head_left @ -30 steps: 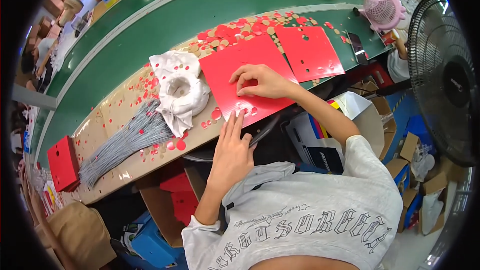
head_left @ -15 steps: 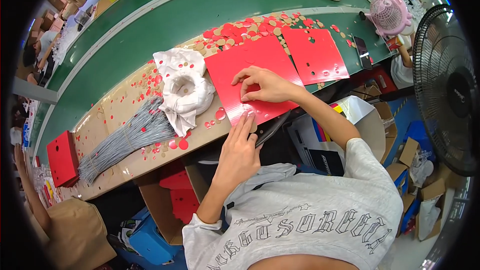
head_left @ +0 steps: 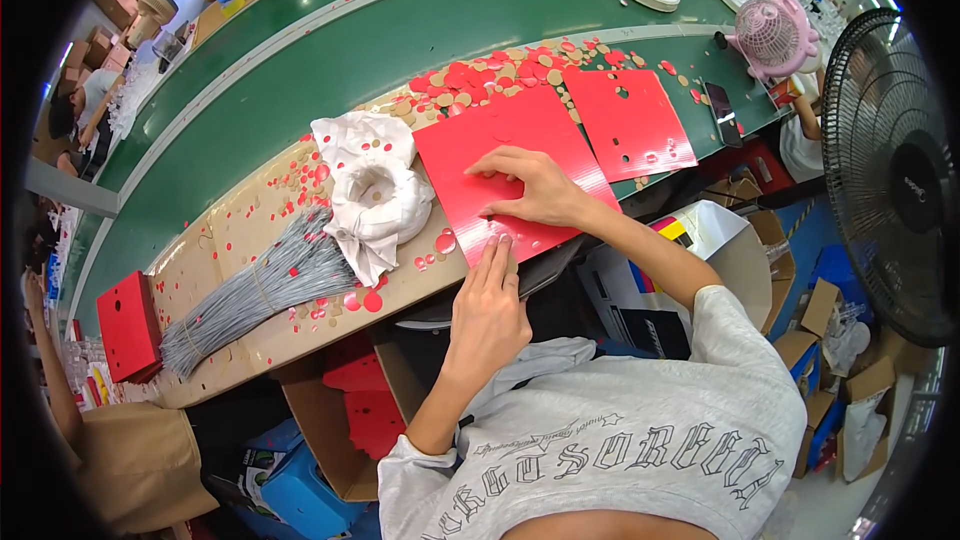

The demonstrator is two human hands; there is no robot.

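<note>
The red sheet (head_left: 480, 145) lies on the near side of the green table (head_left: 300, 65), partly over brown card (head_left: 205, 250); the left hand (head_left: 490, 325) rests on its near edge, fingers straight and close together; the right hand (head_left: 540, 192) is over its middle, thumb and curved fingers held wide apart, though I cannot tell how firmly they touch it; a second red sheet (head_left: 640, 125) with holes lies just right; red and tan discs (head_left: 470, 80) are scattered beyond; to the left are a crumpled white cloth (head_left: 405, 205), a bundle of grey wires (head_left: 255, 295) and a red stack (head_left: 125, 325); a phone (head_left: 722, 112) lies right, near a pink fan (head_left: 770, 35).
</note>
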